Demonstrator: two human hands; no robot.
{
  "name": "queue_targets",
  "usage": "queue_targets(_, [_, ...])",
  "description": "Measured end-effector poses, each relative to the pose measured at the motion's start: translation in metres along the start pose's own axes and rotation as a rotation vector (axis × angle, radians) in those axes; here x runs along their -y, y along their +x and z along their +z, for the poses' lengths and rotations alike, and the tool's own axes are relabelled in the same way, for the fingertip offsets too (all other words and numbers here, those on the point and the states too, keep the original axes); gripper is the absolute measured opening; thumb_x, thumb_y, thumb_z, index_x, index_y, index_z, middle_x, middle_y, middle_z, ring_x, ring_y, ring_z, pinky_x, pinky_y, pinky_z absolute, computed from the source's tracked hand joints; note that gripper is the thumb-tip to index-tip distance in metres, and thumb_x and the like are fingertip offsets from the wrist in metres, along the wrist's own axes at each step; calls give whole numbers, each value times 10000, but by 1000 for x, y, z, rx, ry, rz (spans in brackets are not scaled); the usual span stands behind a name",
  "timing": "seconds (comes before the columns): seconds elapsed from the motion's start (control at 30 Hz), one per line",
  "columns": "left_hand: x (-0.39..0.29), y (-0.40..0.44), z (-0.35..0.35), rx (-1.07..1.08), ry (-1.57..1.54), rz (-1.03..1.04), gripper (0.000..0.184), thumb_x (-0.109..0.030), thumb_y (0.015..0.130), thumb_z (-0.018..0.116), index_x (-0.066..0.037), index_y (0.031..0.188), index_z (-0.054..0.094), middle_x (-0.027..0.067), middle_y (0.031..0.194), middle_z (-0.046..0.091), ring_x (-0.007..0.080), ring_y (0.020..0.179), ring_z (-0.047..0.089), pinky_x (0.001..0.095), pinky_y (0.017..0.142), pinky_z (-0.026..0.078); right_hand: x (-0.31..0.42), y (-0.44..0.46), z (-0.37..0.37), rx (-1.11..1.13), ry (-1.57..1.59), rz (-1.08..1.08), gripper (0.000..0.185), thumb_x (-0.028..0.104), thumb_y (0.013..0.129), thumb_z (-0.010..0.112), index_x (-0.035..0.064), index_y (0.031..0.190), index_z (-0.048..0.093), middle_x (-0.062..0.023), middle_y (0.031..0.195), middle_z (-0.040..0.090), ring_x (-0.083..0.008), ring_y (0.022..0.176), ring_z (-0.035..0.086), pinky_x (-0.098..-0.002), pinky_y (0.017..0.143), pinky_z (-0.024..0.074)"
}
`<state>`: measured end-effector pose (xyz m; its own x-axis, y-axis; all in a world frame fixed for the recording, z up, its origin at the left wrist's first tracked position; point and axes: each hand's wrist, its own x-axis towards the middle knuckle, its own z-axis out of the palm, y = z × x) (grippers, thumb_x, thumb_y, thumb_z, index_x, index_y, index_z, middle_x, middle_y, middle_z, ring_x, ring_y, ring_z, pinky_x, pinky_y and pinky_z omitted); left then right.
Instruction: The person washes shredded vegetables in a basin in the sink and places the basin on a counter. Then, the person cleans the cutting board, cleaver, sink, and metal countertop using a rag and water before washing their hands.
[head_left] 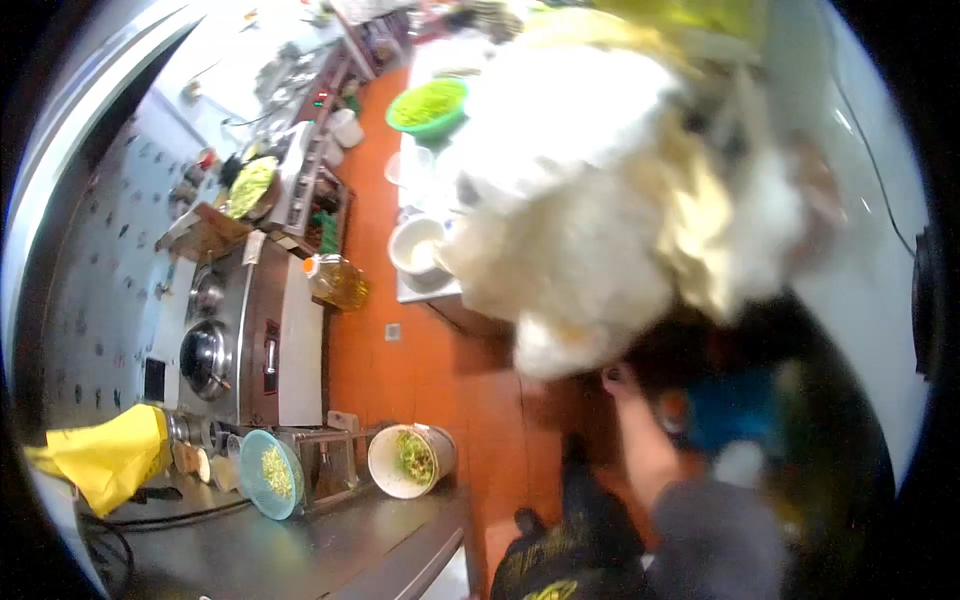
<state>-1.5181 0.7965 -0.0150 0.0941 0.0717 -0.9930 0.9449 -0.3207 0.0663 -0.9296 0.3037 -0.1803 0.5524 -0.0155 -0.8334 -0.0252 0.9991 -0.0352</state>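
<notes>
A large bundle of white and cream plastic bags [580, 250] fills the upper right of the head view, smeared by motion. Below its lower edge, my right hand [618, 380] reaches up from a grey sleeve. Its fingers are blurred and partly lost against the bag, so I cannot tell whether they grip it. A skin-toned smear shows at the bag's right side, too blurred to name. My left hand cannot be made out. Left of the bags, a white bowl [415, 246] and a green basin [428, 107] of cut green vegetables stand on the worktop.
A cooking range [255, 330] lines the left, with a jug of yellow oil [338, 282] beside it. On the near metal counter [400, 540] are a teal colander [268, 474], a white bucket [445, 462] with greens and a yellow cloth [115, 458]. The floor [380, 370] is orange.
</notes>
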Motion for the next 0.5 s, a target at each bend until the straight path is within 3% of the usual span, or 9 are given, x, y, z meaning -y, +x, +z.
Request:
queue_targets(0.07, [-16,7,-6,-511,289,348,465,-408,869,560,25,987,684,197,873,691,329,946,657,436,837,488,-5,-17,-76,-204,102,45,83,136,920,581,83,982,574,-68,800,569,-197,663,524,-306,562,483])
queue_targets(0.1, [-9,26,-16,-605,347,486,372,-336,878,581,21,904,683,163,799,674,286,845,653,402,775,489,-11,-61,-85,-280,-96,16,55,115,855,624,82,838,584,-79,750,593,-219,678,583,-342,567,545])
queue_targets(0.13, [-80,-34,-18,-413,90,533,279,-252,876,602,19,882,668,120,772,659,211,773,622,362,726,483,-9,-76,-128,25,-355,-20,110,128,858,621,69,780,571,-82,673,584,-215,568,565,-337,515,528])
queue_targets(0.17, [-86,-14,-30,-391,126,355,249,-218,891,600,25,873,648,70,745,629,137,718,563,314,679,465,-11,-131,-125,22,-514,147,154,139,861,611,78,727,566,-68,609,575,-203,472,536,-315,453,483])
queue_targets(0.23, [-70,41,-54,-321,62,555,230,-202,900,598,22,869,640,54,743,623,128,692,549,304,657,455,-26,-224,-163,80,-775,-50,271,223,901,569,91,665,547,-42,578,572,-170,455,536,-297,401,408])
queue_targets(0.3, [-87,53,-79,-241,150,585,194,-168,905,596,23,902,631,55,753,625,139,687,555,296,654,457,-28,-253,-249,6,-401,133,153,108,897,571,12,783,538,-73,638,587,-171,475,549,-340,434,478])
queue_targets(0.37, [-105,83,-106,-146,387,707,168,-136,911,592,27,946,620,57,768,628,156,689,567,289,656,462,-43,-333,-345,2,-524,-73,215,205,917,580,79,745,555,-15,600,553,-124,446,480,-295,395,396])
queue_targets(0.43, [-128,111,-120,-109,545,776,179,-122,918,595,31,1011,600,65,795,634,177,704,586,295,669,477,-45,-438,-370,-96,-607,-15,241,280,913,618,100,757,579,6,601,559,-89,438,474,-265,370,373])
queue_targets(0.5, [-238,162,-151,-30,511,676,232,-165,916,620,7,1069,592,77,827,647,205,754,616,344,703,495,-37,-402,-349,-250,-546,6,236,284,898,641,87,776,597,-2,615,580,-83,458,517,-260,381,411])
